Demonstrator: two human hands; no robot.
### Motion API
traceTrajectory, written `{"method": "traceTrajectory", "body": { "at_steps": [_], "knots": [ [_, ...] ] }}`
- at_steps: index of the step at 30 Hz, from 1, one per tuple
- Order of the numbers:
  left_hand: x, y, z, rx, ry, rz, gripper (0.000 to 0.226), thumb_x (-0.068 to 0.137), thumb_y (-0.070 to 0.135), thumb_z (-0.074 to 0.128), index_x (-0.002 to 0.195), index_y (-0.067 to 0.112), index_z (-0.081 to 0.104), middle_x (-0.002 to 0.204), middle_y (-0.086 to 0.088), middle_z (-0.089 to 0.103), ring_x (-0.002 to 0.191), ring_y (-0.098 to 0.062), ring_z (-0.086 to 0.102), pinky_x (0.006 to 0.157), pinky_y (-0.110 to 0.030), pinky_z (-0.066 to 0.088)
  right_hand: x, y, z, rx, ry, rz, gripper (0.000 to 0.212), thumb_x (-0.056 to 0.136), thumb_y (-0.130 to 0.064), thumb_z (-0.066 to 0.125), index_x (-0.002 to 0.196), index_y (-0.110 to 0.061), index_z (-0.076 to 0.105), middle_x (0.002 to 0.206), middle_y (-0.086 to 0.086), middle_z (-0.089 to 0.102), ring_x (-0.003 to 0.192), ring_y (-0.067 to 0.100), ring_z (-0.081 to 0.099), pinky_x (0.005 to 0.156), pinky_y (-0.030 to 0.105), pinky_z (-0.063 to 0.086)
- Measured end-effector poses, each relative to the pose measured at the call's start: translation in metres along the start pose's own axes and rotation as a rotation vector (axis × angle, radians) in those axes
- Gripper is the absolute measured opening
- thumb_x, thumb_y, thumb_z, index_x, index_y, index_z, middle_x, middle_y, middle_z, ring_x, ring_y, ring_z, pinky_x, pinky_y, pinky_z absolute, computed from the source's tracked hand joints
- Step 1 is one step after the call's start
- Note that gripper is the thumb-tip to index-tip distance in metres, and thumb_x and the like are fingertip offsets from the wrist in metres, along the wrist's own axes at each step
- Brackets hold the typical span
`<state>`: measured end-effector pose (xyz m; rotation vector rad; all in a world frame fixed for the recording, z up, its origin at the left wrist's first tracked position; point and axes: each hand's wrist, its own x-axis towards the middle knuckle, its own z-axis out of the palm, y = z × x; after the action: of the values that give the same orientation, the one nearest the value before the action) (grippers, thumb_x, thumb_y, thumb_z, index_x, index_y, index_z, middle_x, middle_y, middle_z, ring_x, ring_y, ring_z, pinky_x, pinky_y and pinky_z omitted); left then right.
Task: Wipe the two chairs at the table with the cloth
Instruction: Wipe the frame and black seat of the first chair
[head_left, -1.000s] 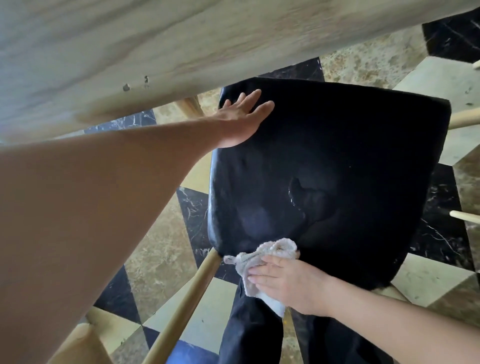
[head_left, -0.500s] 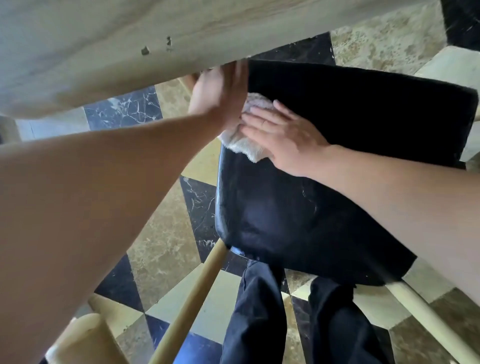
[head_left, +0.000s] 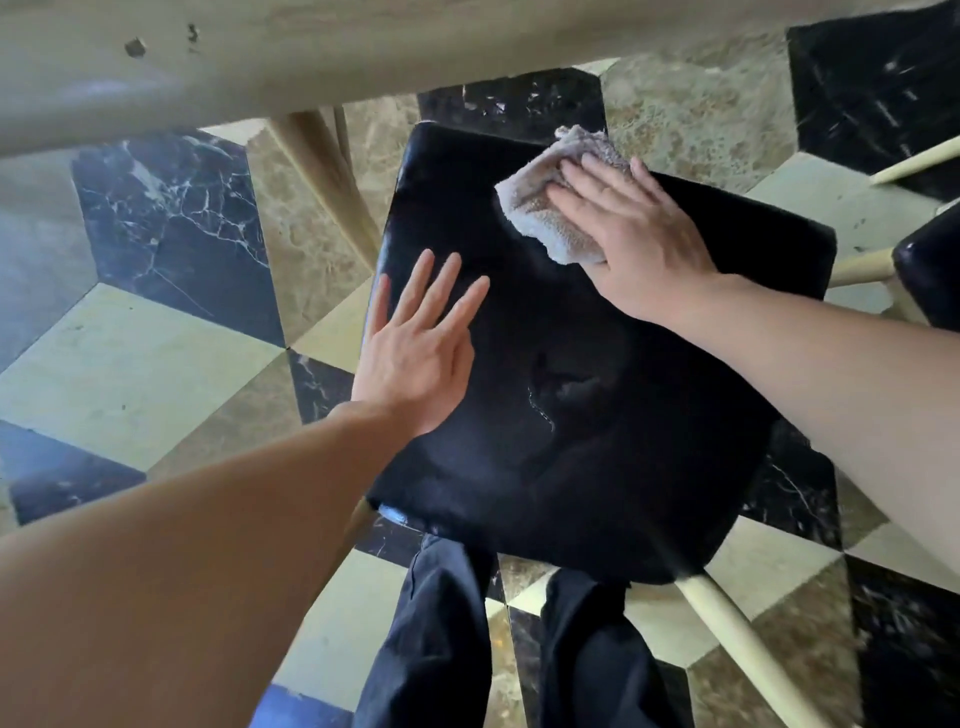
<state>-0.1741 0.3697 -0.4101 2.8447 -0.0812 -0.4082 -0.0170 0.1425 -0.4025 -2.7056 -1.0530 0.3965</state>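
Terry cloth (head_left: 550, 208) under my flat right hand (head_left: 639, 244), left hand (head_left: 415, 358) spread bracing the black seat (head_left: 571, 415), I'd press evenly toward its possibly untouched corners.

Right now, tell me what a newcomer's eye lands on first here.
First, the black seat filling the middle of the view, with a crease near its centre. Next, the right hand pressing a pale cloth flat on the seat's far edge, and the left hand, fingers straight, lying on its left side. Around it, the floor of black, cream and brown tiles, and the table across the top.
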Motion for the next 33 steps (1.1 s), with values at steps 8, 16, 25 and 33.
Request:
{"method": "traceTrajectory", "body": {
  "at_steps": [8,16,25,33],
  "knots": [
    [0.003,-0.002,0.045,0.171,0.087,-0.027,0.066,0.098,0.032,0.031,0.161,0.03,0.011,0.17,-0.004,0.006,0.156,-0.029,0.001,0.124,-0.055,0.003,-0.002,-0.008,0.019,0.123,0.082,0.145,0.064,0.094,-0.015,0.052,0.156,-0.02,0.038,0.165,0.0,0.029,0.155,0.019,0.019,0.127,0.041,0.005],
    [0.002,-0.003,0.045,0.16,0.094,-0.001,0.066,0.1,0.031,0.03,0.162,0.029,0.008,0.17,-0.005,0.004,0.156,-0.03,-0.001,0.124,-0.057,0.004,-0.09,-0.058,0.053,0.102,0.01,-0.015,0.069,0.087,-0.022,0.051,0.155,-0.013,0.039,0.165,0.008,0.03,0.155,0.028,0.019,0.126,0.052,0.009],
    [0.002,-0.006,0.055,0.166,0.16,0.01,0.067,0.098,0.032,0.034,0.161,0.031,0.011,0.17,-0.003,0.006,0.156,-0.03,0.001,0.124,-0.054,0.002,-0.231,-0.091,0.094,-0.088,-0.381,-0.752,0.061,0.096,-0.025,0.037,0.157,-0.022,0.035,0.167,-0.001,0.026,0.156,0.024,0.014,0.126,0.05,0.0],
    [0.001,-0.006,0.055,0.172,0.168,0.013,0.068,0.098,0.032,0.033,0.162,0.03,0.011,0.17,-0.004,0.007,0.156,-0.029,0.0,0.125,-0.052,-0.001,-0.203,-0.013,0.059,-0.062,-0.599,-1.011,0.065,0.087,-0.018,0.048,0.152,-0.026,0.045,0.165,-0.008,0.028,0.156,0.015,0.012,0.127,0.046,0.005]
  ]
}}
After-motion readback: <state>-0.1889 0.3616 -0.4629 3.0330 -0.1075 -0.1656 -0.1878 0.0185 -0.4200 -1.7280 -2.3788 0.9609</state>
